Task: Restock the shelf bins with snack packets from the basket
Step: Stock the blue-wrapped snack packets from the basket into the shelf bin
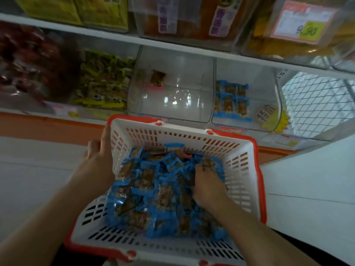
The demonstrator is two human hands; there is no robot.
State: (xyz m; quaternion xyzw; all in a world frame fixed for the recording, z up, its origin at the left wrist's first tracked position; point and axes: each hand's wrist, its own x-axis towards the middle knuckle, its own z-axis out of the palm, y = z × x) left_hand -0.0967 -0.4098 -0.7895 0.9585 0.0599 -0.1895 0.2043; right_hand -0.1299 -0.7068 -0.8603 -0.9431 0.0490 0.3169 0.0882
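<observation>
Digging into the heap of blue foil snack packets (153, 191), right hand (208, 184), fingers curled down among the wrappers and closing on a few of them. Gripping the left wall of the white slotted plastic basket with orange rim (238, 169), left hand (99, 160), thumb on the outside, fingers over the rim and hidden inside. Filling most of the basket floor, loose packets, piled unevenly, a brown snack showing through each clear window. Held tilted just below the shelf front, far rim close to the clear plastic bins. Directly ahead, a clear curved-front bin (171, 89), with one brown packet on a pink label at its back. Just to its right, a second clear bin (245, 96), holding neat rows of the same blue packets (231, 100) and bearing a yellow starburst tag (278, 120). To the left, bins of green-yellow packets (103, 81) and dark red packets (28, 62). Above, on the white upper shelf (153, 42), orange and yellow goods with a price card (303, 22) reading 9.90. At far right, white wire mesh (315, 100).
</observation>
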